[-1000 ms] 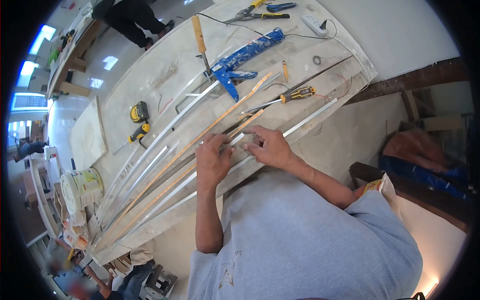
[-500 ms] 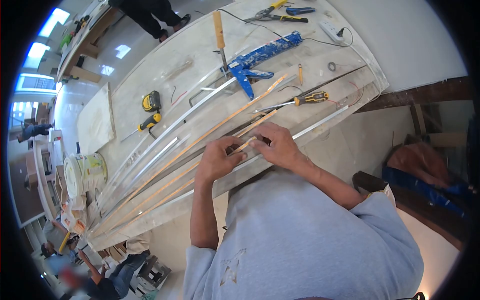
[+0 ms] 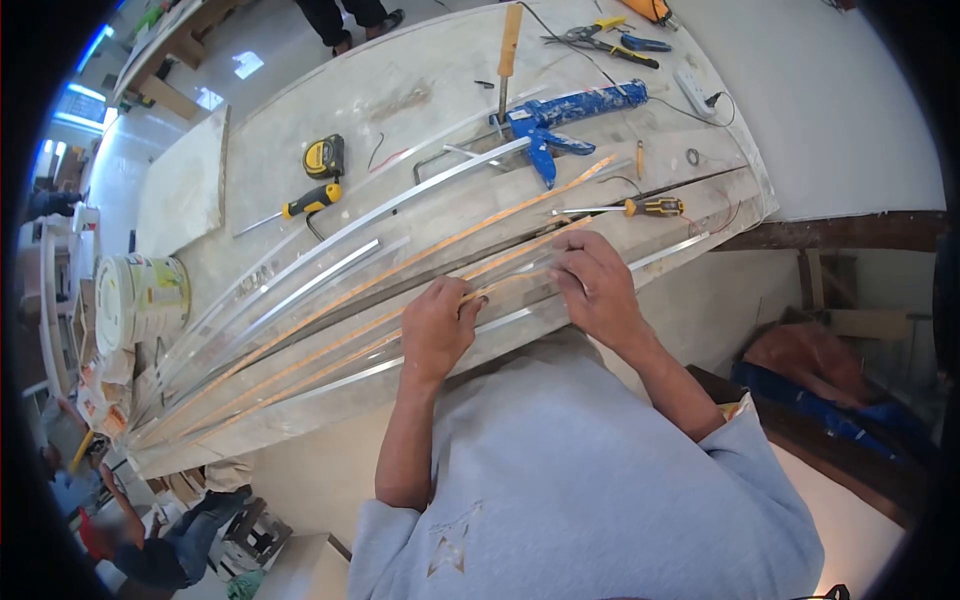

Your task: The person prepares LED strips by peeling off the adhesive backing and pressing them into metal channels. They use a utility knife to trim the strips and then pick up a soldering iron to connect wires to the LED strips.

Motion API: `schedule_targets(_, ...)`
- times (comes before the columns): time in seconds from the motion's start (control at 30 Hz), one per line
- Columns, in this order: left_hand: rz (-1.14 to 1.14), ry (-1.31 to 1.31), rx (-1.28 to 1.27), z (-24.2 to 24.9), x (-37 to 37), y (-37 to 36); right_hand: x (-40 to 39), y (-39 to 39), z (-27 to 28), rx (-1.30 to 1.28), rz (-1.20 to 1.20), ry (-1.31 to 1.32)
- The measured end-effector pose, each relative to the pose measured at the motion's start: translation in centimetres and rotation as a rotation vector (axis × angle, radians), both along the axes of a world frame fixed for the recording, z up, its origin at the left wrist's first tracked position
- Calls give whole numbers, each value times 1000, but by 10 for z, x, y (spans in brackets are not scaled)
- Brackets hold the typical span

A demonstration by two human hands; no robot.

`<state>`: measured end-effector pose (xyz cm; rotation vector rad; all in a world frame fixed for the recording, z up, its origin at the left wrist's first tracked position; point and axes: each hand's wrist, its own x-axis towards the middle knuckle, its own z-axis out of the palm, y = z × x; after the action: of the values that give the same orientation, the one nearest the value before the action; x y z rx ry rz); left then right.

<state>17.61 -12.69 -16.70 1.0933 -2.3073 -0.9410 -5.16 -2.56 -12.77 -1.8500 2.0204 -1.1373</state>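
My left hand (image 3: 438,328) is closed over the near side of the workboard, thumb and fingers pinching a thin orange LED strip (image 3: 345,372). To its right, my right hand (image 3: 600,290) pinches the same strip's thin free end, as far as I can make out. A narrow, slightly blurred length spans the gap between both hands. Beyond them lie two more orange strips, the farther one (image 3: 470,232) running diagonally across the board. A yellow-and-black screwdriver (image 3: 655,207) rests just past my right hand. A silver metal channel (image 3: 500,322) passes along the near edge.
On the workboard (image 3: 290,130) are a blue caulking gun (image 3: 580,108), a tape measure (image 3: 323,157), another screwdriver (image 3: 312,200), snips (image 3: 600,42) and a power strip (image 3: 695,92). A white bucket (image 3: 145,300) stands left. Other people are at lower left and beyond the board.
My right hand has moved rightward, away from my left, so a stretch of thin strip now shows between them. The camera view has shifted, moving the board's contents in the picture.
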Motion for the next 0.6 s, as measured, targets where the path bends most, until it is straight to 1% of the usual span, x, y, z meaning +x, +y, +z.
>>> schedule_targets(0.07, 10, 36, -21, -4, 1, 2, 3, 4, 11, 9, 53, 17)
schedule_targets(0.13, -3, 46, -61, -9, 2, 3, 5, 10, 21, 160, 210, -130)
schedule_targets(0.17, -1, 52, -46, -11, 3, 3, 6, 11, 21, 176, 210, -125)
schedule_targets(0.23, -23, 23, -122, -14, 3, 3, 6, 11, 20, 240, 268, -232)
schedule_targets(0.27, -19, 27, -109, -13, 3, 2, 6, 9, 19, 254, 270, -230)
schedule_targets(0.33, -28, 14, -109, -9, 3, 1, 7, 0, 21, 434, 206, -368)
schedule_targets(0.37, -26, 25, -105, -11, 2, 1, 10, -7, 25, 452, 215, -366)
schedule_targets(0.43, -27, 13, -73, -10, 3, 1, 23, -27, 36, 494, 193, -257)
schedule_targets(0.47, -41, 5, -65, -8, 4, 0, 25, -32, 34, 508, 208, -258)
schedule_targets(0.53, -37, -2, -47, -8, 6, -2, 28, -39, 29, 432, 274, 306)
schedule_targets(0.57, -45, 20, -50, -8, 6, -3, 27, -43, 26, 434, 287, 305)
schedule_targets(0.6, -54, 42, -52, -9, 6, -4, 27, -45, 22, 365, 317, 373)
